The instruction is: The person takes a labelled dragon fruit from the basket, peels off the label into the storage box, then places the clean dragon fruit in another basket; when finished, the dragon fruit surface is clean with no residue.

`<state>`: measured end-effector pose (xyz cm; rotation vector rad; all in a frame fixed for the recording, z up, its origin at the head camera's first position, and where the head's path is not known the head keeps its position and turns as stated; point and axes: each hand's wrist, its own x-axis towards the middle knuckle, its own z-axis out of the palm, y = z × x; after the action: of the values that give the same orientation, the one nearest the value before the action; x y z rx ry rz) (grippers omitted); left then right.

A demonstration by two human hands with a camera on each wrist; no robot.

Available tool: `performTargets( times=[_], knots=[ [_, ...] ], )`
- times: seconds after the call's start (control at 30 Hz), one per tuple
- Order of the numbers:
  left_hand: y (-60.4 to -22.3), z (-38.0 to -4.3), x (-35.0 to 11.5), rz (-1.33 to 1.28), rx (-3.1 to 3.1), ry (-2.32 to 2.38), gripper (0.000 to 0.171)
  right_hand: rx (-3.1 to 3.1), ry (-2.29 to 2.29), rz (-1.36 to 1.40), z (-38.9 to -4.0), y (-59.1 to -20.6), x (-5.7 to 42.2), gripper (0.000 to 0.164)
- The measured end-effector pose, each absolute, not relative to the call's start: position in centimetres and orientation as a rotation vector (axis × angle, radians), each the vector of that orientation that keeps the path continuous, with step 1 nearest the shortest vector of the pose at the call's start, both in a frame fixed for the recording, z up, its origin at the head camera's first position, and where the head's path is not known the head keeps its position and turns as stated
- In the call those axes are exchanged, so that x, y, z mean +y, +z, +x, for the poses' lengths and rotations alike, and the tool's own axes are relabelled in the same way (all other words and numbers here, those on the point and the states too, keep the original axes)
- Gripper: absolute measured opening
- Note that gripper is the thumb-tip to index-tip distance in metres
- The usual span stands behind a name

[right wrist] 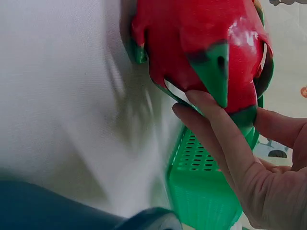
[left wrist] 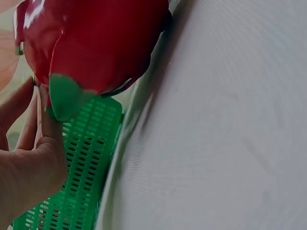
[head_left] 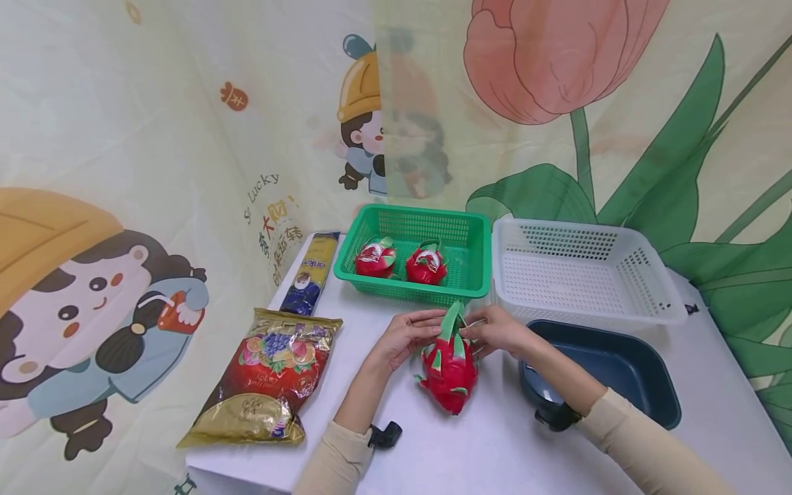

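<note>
A red dragon fruit [head_left: 449, 375] with green leaf tips lies on the white table, its leafy end pointing at the baskets. My left hand [head_left: 403, 338] pinches the leafy end from the left. On the opposite side, my right hand [head_left: 500, 331] holds the same end, with thumb and fingers on the green-tipped scales in the right wrist view. The left wrist view shows the fruit's glossy red side [left wrist: 103, 43] and partly hides the left fingertips behind a green scale. Two more dragon fruits, a left one [head_left: 375, 258] and a right one [head_left: 426, 264], sit in the green basket [head_left: 413, 292].
Right of the green basket stands a white plastic basket [head_left: 557, 302]. A dark blue tub [head_left: 609, 364] lies under the right forearm. On the left are a red and gold candy bag [head_left: 266, 378] and a blue and yellow packet [head_left: 311, 273]. Printed curtains [head_left: 297, 103] surround the table.
</note>
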<state>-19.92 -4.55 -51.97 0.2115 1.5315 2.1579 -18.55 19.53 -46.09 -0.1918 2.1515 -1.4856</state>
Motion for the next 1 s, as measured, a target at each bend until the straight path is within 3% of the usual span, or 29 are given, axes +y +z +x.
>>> performTargets(
  times=[0.23,0.57,1.0],
  knots=[
    [-51.8,-20.0,-4.4,0.241,1.484,2.156,0.039,2.116,-1.57,-0.238,-17.7,-45.2,21.5,0.045],
    [-50.8,-20.7,-4.0,0.263,1.463,2.168,0.039,2.175,-1.616,-0.247,-16.8,-42.6,25.1,0.059],
    [-49.5,-21.7,-2.1,0.228,1.416,2.159,0.039,2.33,-1.722,-0.142,-16.7,-37.5,29.3,0.054]
  ],
)
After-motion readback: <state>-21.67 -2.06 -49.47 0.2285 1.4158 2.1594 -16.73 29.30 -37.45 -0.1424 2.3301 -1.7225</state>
